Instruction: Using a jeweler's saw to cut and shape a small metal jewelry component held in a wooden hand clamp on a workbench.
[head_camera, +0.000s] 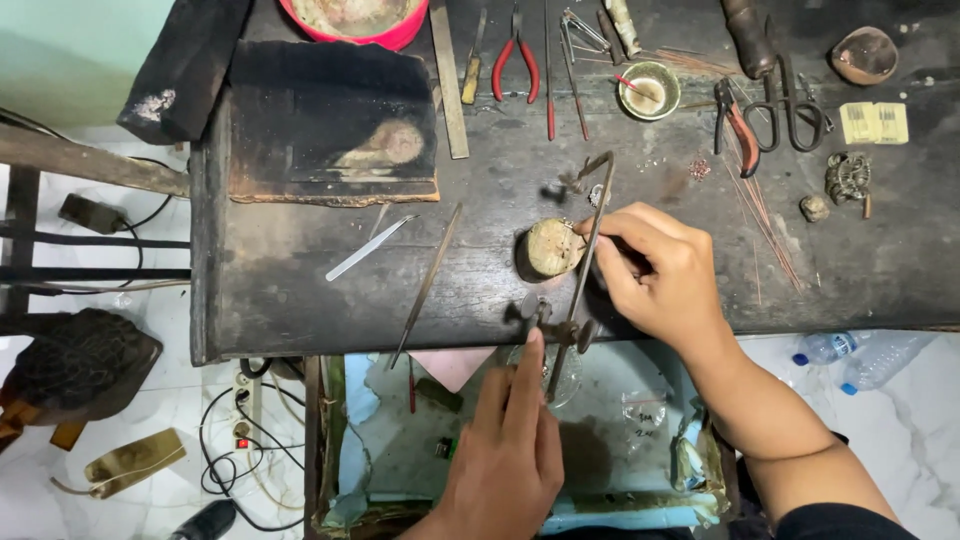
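My left hand reaches up from below the bench edge and grips the handle of a jeweller's saw, index finger stretched along it. The saw's thin metal frame runs up past a round wooden block on the dark workbench. My right hand rests on the bench just right of the block. Its thumb and fingers are pinched together at the block's edge, beside the saw frame. What they pinch is too small to make out.
A charred soldering board, tweezers and a long file lie left of the block. Red-handled pliers, a small brass bowl and scissors lie at the back. A lined catch drawer hangs below; plastic bottles lie on the floor.
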